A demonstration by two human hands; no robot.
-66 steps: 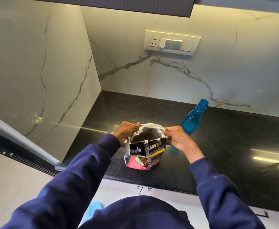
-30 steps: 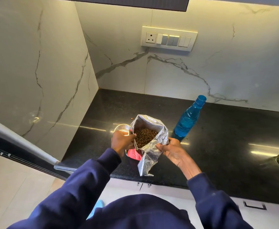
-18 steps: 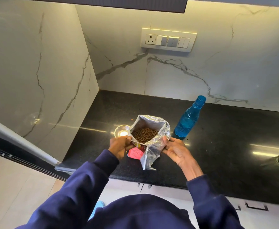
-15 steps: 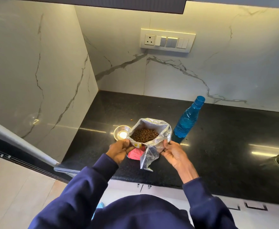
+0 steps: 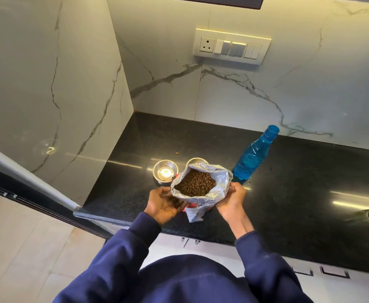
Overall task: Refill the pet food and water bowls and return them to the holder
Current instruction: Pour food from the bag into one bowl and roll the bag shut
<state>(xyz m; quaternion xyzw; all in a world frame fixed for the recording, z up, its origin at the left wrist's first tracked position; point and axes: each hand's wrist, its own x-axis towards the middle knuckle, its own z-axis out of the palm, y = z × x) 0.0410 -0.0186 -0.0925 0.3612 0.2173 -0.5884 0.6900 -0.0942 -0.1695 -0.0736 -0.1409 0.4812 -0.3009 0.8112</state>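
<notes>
Silver foil food bag [image 5: 214,192] upright, mouth wide open, brown kibble pellets [image 5: 197,185] visible inside; bag sits over the front part of the black speckled stone bench [image 5: 299,193]; cannot tell whether its base rests on the bench.

Right hand [image 5: 231,199] grips the bag's right side, thumb against the folded rim. Left hand [image 5: 163,204] at the bag's lower left, palm turned up, fingers loosely curled; blurred, so cannot tell whether it holds the bag or only touches it.

Left steel bowl [image 5: 165,171], small and round, stands on the bench just behind the bag, bright glint inside; second steel bowl [image 5: 196,160] beside it, mostly hidden by the bag's rim.

Translucent blue plastic bottle [image 5: 253,154] upright, just right of the bag; one stray kibble piece [image 5: 176,153] on the bench behind the bowls.
</notes>
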